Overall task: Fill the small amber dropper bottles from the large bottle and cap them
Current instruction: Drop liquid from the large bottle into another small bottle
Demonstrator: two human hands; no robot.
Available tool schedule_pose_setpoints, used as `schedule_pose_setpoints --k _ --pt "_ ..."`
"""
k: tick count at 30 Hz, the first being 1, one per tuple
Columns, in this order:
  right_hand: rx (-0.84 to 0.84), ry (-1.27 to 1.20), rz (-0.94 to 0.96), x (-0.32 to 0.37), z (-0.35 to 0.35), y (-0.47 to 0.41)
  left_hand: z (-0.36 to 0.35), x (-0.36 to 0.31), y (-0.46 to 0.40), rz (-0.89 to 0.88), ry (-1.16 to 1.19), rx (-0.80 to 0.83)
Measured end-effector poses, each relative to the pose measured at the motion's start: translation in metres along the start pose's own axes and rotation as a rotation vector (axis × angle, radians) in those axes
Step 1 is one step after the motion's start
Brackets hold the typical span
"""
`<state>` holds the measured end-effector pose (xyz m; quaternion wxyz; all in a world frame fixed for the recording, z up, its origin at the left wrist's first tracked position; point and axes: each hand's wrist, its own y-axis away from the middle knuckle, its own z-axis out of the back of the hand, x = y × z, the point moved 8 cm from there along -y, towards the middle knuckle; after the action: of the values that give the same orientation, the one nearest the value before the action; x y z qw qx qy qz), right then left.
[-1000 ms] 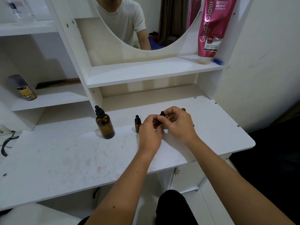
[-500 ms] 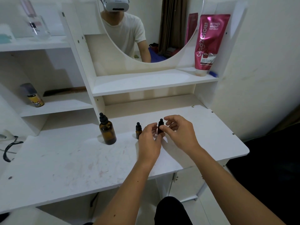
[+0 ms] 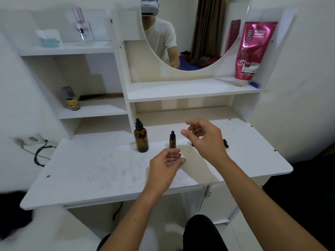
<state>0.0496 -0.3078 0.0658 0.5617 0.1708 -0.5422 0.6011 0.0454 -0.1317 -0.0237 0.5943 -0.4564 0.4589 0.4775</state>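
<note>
We note both hands above table (image 3: 90,171), holding nothing. Left hand (image 3: 165,167): grip released, fingers loosely curled. Right hand (image 3: 204,138): grip released. Large bottle (image 3: 141,137) upright, capped, at table rear. Small capped dropper bottle (image 3: 172,140) just right of it.

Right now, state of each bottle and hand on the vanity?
Large amber glass dropper bottle: upright on the white desk, black dropper cap on.
Small amber dropper bottle: upright, capped, untouched.
Dark item beyond the right hand: mostly hidden, cannot tell.
Left hand: loosely curled, empty.
Right hand: raised, fingers relaxed, empty.
</note>
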Motion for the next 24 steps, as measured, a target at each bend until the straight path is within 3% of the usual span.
schedule_pose_setpoints --k 8,13,19,24 --pt "0.138 -0.024 0.041 0.039 -0.068 -0.024 0.082 0.003 -0.002 -0.015 0.012 -0.224" --pt "0.330 0.016 0.095 0.056 -0.109 -0.038 0.111 0.005 -0.015 -0.011 -0.017 -0.367" --pt "0.501 0.138 0.166 0.064 -0.140 -0.051 0.112 0.007 -0.035 -0.027 0.023 -0.343" --pt "0.450 0.104 0.160 0.061 -0.142 -0.055 0.113 0.012 -0.043 -0.041 0.007 -0.331"
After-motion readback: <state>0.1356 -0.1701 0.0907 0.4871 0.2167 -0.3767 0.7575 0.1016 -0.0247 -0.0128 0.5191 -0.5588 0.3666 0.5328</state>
